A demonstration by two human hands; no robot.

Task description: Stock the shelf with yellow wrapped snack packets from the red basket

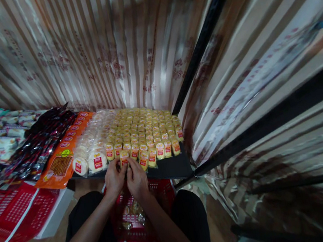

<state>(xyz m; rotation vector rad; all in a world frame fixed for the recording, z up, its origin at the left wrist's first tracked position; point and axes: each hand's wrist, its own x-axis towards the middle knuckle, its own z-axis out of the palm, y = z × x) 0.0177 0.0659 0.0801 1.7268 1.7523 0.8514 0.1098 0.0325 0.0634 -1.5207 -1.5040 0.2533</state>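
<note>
My left hand (115, 178) and my right hand (137, 178) meet at the front edge of a black shelf (172, 168). Between their fingertips is a small yellow wrapped snack pack (124, 156) with a red and white label, pinched from both sides. Behind it, rows of the same yellow packs (144, 128) stand close together on the shelf. Just left of them are clear packs of round white crackers (96, 160). Below my wrists, a red basket (160, 187) between my knees holds some small wrapped packs, partly hidden by my forearms.
Further left lie an orange snack bag (59, 167), dark shiny packets (38, 141) and white and green packs (3, 149). A red crate-patterned bag or box (9, 212) sits below them. Striped plastic sheeting (99, 44) hangs behind, with a black shelf post (199, 52) at right.
</note>
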